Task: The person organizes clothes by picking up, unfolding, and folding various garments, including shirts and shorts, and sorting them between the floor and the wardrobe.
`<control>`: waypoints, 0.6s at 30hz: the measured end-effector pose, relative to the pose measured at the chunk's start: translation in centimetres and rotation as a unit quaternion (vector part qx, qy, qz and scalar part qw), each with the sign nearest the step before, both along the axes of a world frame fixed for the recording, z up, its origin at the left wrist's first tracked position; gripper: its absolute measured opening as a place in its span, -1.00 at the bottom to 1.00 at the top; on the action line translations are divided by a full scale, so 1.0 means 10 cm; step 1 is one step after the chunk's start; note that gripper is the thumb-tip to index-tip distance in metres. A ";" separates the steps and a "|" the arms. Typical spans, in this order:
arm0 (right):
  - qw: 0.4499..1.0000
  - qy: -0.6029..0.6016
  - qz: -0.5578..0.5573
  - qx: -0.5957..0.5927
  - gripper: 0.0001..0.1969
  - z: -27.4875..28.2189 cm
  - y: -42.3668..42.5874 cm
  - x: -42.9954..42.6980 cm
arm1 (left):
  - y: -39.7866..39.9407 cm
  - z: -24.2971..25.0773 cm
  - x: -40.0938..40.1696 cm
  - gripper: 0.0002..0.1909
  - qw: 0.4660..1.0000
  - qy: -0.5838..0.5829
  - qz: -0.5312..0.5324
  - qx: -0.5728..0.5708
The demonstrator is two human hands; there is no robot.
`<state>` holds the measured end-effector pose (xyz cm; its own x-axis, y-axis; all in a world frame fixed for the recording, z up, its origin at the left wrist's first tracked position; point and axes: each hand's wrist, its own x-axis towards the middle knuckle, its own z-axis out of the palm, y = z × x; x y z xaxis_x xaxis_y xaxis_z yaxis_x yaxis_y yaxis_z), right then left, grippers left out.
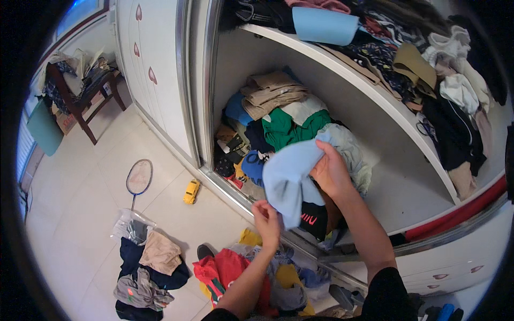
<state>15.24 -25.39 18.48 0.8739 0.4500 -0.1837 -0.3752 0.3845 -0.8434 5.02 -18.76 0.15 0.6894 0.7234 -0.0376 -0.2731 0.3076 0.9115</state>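
Observation:
A light blue piece of clothing (287,172) hangs from my right hand (331,170), whose thumb and fingers grip its upper right edge. My left hand (268,224) is at the garment's lower left edge with its fingers curled; whether they pinch the cloth is unclear. Behind the garment, a heap of clothes lies on the wardrobe floor (401,188). In it I see green cloth (281,130), folded tan cloth (273,92), a pale grey-green garment (347,148) and a blue item (253,164). Black cloth with pink-red lettering (311,220) shows beneath the blue garment.
A white wardrobe shelf (361,80) holds more clothes above. A sliding door (156,72) stands at left. On the tiles lie a yellow toy car (192,191), a badminton racket (139,177), a dark clothes pile (130,257) and red cloth (231,265). A wooden chair (82,116) stands farther off.

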 end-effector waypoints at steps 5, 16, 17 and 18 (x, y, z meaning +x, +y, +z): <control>0.977 -0.080 -0.096 0.173 -0.70 0.18 0.76 0.78 | -0.22 -0.18 -0.11 -0.83 0.991 -0.032 -0.079 -0.103; 0.644 -0.350 -0.346 -0.585 -0.11 -0.65 1.16 2.80 | -0.30 0.04 -0.33 -0.81 0.959 0.007 -0.184 -0.214; 0.647 -0.348 -0.344 -0.585 -0.11 -0.78 1.17 2.85 | -0.28 0.05 -0.34 -0.80 0.951 0.027 -0.204 -0.230; 0.717 -0.260 -0.363 -0.534 -0.05 -0.87 1.16 2.86 | -0.28 0.03 -0.34 -0.80 0.950 0.031 -0.205 -0.231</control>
<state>43.83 -13.76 9.73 0.8817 -0.3142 0.3519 0.0693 -0.6515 -0.7555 1.62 -21.60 0.45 0.8961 0.2904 -0.3358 0.0058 0.7486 0.6630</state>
